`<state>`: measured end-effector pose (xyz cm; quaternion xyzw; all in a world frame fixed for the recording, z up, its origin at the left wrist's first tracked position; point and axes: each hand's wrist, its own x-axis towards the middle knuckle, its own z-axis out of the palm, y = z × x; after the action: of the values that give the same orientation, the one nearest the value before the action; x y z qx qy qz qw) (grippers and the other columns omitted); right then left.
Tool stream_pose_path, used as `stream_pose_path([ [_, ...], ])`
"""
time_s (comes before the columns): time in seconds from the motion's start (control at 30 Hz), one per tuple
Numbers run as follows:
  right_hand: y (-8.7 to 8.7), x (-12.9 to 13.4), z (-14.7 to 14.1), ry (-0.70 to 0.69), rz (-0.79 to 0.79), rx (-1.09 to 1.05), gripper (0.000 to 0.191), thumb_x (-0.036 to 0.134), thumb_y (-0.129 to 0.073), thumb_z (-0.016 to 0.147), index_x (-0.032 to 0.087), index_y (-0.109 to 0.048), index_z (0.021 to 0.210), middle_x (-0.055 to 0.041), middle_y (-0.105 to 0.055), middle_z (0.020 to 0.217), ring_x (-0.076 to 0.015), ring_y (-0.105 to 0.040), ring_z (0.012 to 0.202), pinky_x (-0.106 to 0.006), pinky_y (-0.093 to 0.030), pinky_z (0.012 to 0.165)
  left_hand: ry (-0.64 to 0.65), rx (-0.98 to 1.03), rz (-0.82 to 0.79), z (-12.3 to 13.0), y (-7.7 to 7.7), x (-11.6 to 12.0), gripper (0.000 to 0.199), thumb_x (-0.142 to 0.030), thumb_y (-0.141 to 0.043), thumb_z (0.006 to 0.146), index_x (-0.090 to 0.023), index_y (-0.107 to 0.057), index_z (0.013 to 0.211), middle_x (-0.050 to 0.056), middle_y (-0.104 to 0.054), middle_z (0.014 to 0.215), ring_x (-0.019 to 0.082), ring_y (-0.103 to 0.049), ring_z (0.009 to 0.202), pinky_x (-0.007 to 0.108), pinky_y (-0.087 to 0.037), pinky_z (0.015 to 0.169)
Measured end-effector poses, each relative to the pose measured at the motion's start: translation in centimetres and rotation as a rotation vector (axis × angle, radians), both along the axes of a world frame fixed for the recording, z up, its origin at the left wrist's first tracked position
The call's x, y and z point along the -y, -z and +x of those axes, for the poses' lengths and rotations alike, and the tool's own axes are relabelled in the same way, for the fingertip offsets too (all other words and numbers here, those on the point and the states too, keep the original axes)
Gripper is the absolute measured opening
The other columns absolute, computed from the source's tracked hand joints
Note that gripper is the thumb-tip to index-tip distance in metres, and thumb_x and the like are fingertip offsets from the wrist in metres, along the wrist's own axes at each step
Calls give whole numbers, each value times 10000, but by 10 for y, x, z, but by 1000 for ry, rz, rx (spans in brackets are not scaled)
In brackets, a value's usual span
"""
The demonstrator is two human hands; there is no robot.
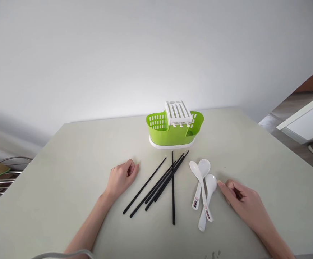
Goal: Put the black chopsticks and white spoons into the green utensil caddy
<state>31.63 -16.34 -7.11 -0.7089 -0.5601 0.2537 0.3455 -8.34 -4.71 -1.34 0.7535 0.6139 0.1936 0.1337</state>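
My left hand [122, 177] rests on the table in a loose fist, left of several black chopsticks [148, 182]. Nothing shows in its fingers. Most of the chopsticks slant in a loose bundle, and one lies across them, pointing straight away from me. To their right are three white spoons [211, 183], partly overlapping, with small printed marks on two handles. My right hand [239, 196] lies just right of the spoons, fingers curled and empty, the thumb tip close beside the nearest spoon bowl. Behind everything stands a green cutlery holder [159, 136] with a white slotted top [179, 113].
The pale table [91, 144] meets a white wall [118, 54] at the back. A metal rack [5, 180] stands beyond the left edge. Past the right edge is a white piece of furniture [307, 118]. A grey cord [61, 254] crosses near my left forearm.
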Motion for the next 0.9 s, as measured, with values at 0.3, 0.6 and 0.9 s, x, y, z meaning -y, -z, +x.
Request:
stream_pose_path([
  [0.3, -4, -2, -2, 6, 5, 10, 520, 589, -543, 970, 246, -264, 697, 44, -299, 640, -135, -307, 596, -265, -328, 561, 44, -74, 53, -1, 5, 1, 403, -455, -447, 1014, -226, -331, 703, -50, -439, 586, 121, -295, 536, 272, -286, 581],
  [0.6, -7, -2, -4, 11, -2, 16, 513, 584, -547, 964, 244, -274, 696, 41, -293, 646, -137, -310, 594, -268, -326, 558, 66, -84, 79, 1, 2, 0, 398, -414, -480, 1007, -223, -324, 693, -53, -433, 585, 119, -307, 531, 264, -283, 574],
  [0.9, -8, -2, -4, 17, 5, 27, 518, 595, -542, 962, 245, -272, 692, 41, -290, 644, -137, -305, 591, -268, -328, 553, 156, 134, -17, 6, -4, 10, 346, -412, -554, 995, -219, -446, 729, -38, -497, 652, 112, -391, 569, 253, -359, 573],
])
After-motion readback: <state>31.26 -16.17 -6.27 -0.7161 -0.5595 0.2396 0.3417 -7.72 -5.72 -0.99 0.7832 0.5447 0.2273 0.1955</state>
